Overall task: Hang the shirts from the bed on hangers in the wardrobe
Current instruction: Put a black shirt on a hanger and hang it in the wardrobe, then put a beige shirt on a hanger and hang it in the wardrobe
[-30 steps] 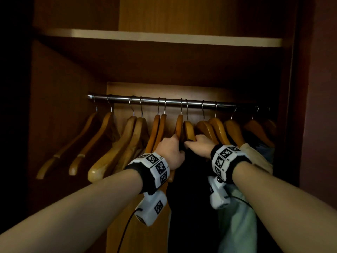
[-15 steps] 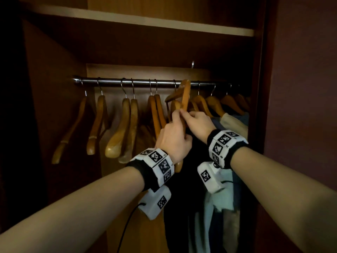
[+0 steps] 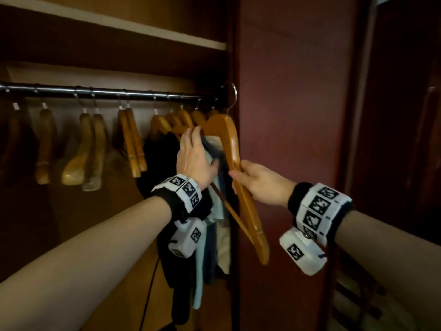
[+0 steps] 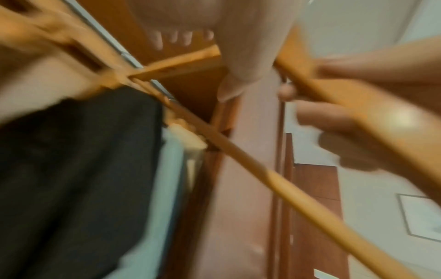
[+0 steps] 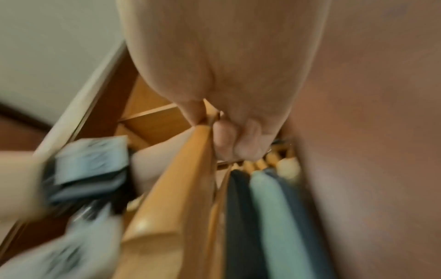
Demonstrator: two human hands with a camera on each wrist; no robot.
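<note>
The hanger [image 3: 235, 168] has come off the rail [image 3: 100, 91] since a moment ago and now tilts at centre frame, its hook clear of the bar. The right hand [image 3: 259, 182] has its fingers wrapped round one wooden arm; the left hand [image 3: 194, 156] is released, flat against the hung clothes [image 3: 205, 235]. No bed shirt is in view, so fetching one likely comes next.

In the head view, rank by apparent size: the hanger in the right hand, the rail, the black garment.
1. Rail, longest.
2. Black garment and hanger in the right hand: unsure, since the hanger is nearer the camera.
</note>
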